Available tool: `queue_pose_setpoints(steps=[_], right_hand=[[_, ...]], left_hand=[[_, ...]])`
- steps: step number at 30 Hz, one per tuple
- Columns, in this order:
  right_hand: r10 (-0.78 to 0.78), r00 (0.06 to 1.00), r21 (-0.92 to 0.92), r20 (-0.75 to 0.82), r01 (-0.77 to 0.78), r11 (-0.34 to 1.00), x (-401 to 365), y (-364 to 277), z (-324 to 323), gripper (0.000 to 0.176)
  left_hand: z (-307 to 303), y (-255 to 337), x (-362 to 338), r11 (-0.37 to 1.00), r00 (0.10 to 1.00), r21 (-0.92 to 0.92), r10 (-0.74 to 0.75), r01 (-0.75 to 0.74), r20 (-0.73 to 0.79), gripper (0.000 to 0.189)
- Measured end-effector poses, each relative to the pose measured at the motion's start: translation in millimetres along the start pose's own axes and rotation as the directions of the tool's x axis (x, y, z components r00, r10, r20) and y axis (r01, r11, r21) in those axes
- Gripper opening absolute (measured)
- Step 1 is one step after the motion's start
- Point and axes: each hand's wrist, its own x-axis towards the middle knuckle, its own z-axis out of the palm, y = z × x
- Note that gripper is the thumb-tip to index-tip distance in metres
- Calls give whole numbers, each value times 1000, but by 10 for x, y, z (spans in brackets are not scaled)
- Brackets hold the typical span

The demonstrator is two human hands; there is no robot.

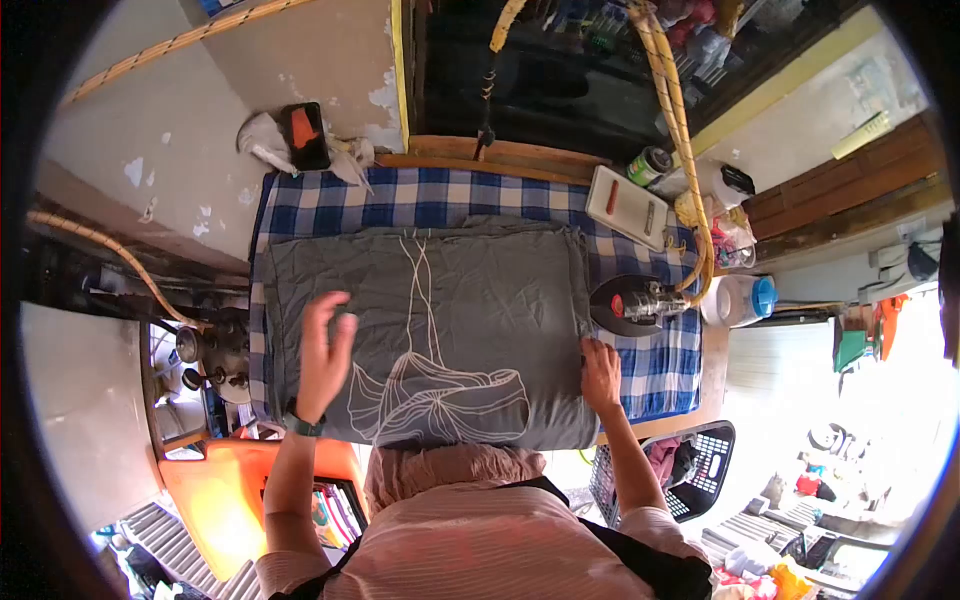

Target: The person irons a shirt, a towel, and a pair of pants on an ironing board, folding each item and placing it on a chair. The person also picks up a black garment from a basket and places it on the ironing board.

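Note:
A dark grey cloth (490, 310) with white line drawings lies folded over a blue and white checked cover (400, 200). My left hand (325, 350) is raised over the cloth's left part, thumb apart from the fingers, holding nothing; a dark watch is on that wrist. At the cloth's right edge rests my right hand (600, 372), its fingers bent down onto the border; whether they pinch the fabric cannot be made out. Just beyond that hand, a steam iron (635, 304) with a cord sits on the checked cover to the right of the cloth.
A white tray (627, 208) with small sticks, a can (649, 165) and a blue-lidded container (745, 299) stand at the right. A phone (307, 136) lies at the back left. Below are a dark basket (715, 455) and an orange chair (215, 500). Hoses hang overhead.

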Motion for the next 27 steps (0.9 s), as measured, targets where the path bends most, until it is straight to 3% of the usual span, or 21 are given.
queue_pose_setpoints(steps=[1,2,4,5,6,8,9,10,11,13,17,19,20,21,22,23,25,26,27], right_hand=[[45,998,-58,-47,-48,997,-77,56,-17,37],[47,995,-4,-84,-48,999,-88,240,-49,46],[14,970,-8,-243,-16,1000,185,503,-361,51],[62,963,-118,-261,-95,988,465,505,-615,55],[-47,974,-184,-220,6,983,806,524,-957,62],[-89,983,-84,162,103,991,1111,868,-1108,71],[-107,982,-78,155,120,990,1263,1020,-1108,71],[-189,899,-8,396,209,978,1416,1143,-1097,73],[-266,750,79,605,276,958,1499,1221,-1072,74],[-325,759,95,564,331,939,1581,1273,-1109,68],[-287,697,169,657,235,957,1494,1543,-905,62],[-256,778,335,574,62,940,1368,1618,-786,58],[-264,775,340,574,68,938,1377,1687,-749,58],[-183,770,369,612,-73,926,1379,1713,-721,50],[-98,755,390,648,-219,894,1348,1716,-701,42],[-94,761,395,642,-223,891,1322,1703,-713,42],[91,647,471,757,-637,610,1319,1718,-769,35],[95,677,502,730,-625,598,1295,1780,-700,41],[100,680,503,726,-626,596,1245,1659,-728,41]], left_hand=[[42,427,16,986,987,-72,152,-148,51,18],[28,825,-5,973,966,-105,220,-207,133,13],[-47,1520,-172,891,901,-400,339,-216,270,13],[-65,1808,-204,761,756,-564,565,-322,331,14],[-77,2064,-239,591,562,-715,757,-373,333,16],[-85,2511,-459,299,270,-854,943,-426,196,22],[-45,2668,-597,215,208,-884,968,-415,138,22],[1,2765,-743,187,228,-887,969,-423,96,23],[45,2839,-866,178,265,-882,962,-436,63,23],[130,2913,-1046,189,352,-857,936,-479,10,24],[303,2946,-1270,222,442,-804,895,-552,-56,27],[349,2906,-1363,222,465,-779,880,-586,-99,28],[369,2884,-1426,222,487,-774,865,-593,-125,29],[387,2895,-1552,222,519,-786,843,-577,-143,30],[631,3204,-1830,215,683,-796,662,-566,-307,58],[636,3265,-1785,215,679,-797,670,-564,-299,58],[571,3296,-1585,225,597,-713,734,-664,-323,53],[493,3120,-1511,258,436,-530,867,-807,-242,54],[378,3073,-1474,252,431,-533,870,-808,-241,54]])
